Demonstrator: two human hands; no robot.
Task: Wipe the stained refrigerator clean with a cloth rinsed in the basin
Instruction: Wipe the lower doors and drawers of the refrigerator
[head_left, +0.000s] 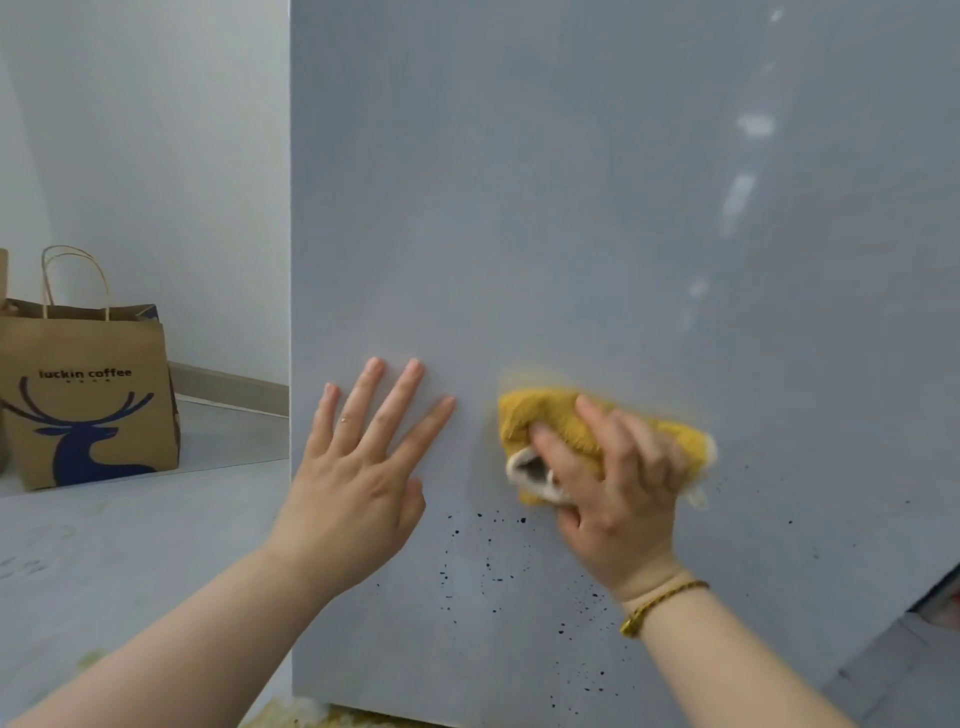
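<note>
While the yellow cloth (556, 415) is bunched under the right hand (618, 488) and pressed against the grey refrigerator side panel (571, 182), the wiping looks only partly done. The panel above and between the hands reads clean apart from pale glare streaks up to the right. Below both hands a scatter of small dark specks (488, 566) remains, running down toward the lower edge of the panel, with a few more out to the right of the cloth. I judge that this lower band is the work left. The right hand's fingers are closed over the cloth; the left hand (358, 467) lies flat and spread on the panel just beside it, holding nothing. No basin is in view. Well to the left of the left hand, a brown paper coffee bag (88, 395) stands on the floor (104, 571).
</note>
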